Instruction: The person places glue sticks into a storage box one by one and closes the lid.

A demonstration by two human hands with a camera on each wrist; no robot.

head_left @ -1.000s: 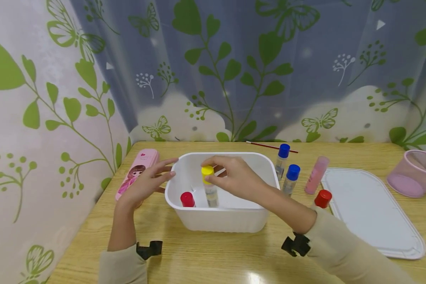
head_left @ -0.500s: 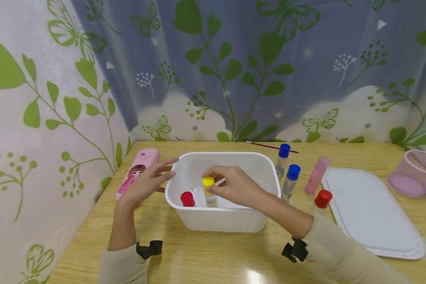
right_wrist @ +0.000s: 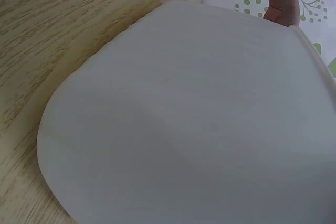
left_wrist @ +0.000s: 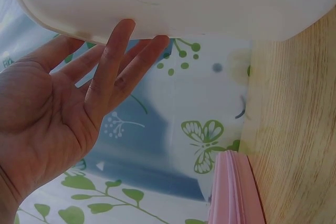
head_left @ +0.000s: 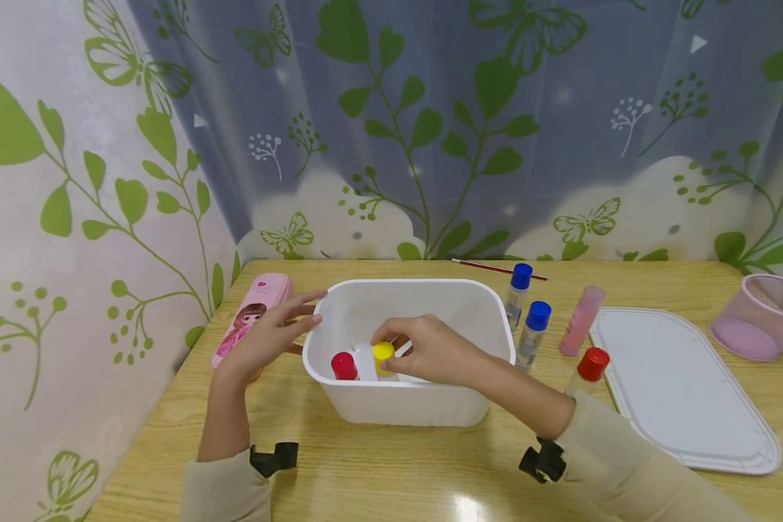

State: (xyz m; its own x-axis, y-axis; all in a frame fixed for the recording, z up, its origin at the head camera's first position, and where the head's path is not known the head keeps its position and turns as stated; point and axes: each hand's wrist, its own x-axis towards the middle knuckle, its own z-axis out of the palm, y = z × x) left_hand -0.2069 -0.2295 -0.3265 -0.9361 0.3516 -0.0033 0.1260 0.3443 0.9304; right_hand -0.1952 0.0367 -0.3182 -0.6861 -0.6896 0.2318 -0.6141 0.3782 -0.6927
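Note:
A white plastic bin (head_left: 404,406) stands on the table in the head view. My right hand (head_left: 433,351) reaches over its front rim and pinches the yellow cap (head_left: 383,353) of a small clear bottle inside; the front wall hides the bottle's lower part. Left of it stands another bottle with a red cap (head_left: 344,366), mostly hidden. Against the bin's left rim, my left hand (head_left: 267,337) rests with fingers spread. The left wrist view shows this left hand (left_wrist: 68,103) touching the outer wall (left_wrist: 178,3). In the right wrist view, the bin wall (right_wrist: 178,114) hides the right hand.
Right of the bin stand two blue-capped bottles (head_left: 533,337), a pink bottle (head_left: 582,321) and a red-capped bottle (head_left: 592,366). Farther right are a white lid (head_left: 685,384) and a pink cup (head_left: 750,326). A paintbrush (head_left: 499,270) lies behind; a pink pencil case (head_left: 251,312) lies left.
My right hand has lowered the yellow-capped bottle deeper into the bin, so less of it shows above the front rim. The left hand has stayed in place.

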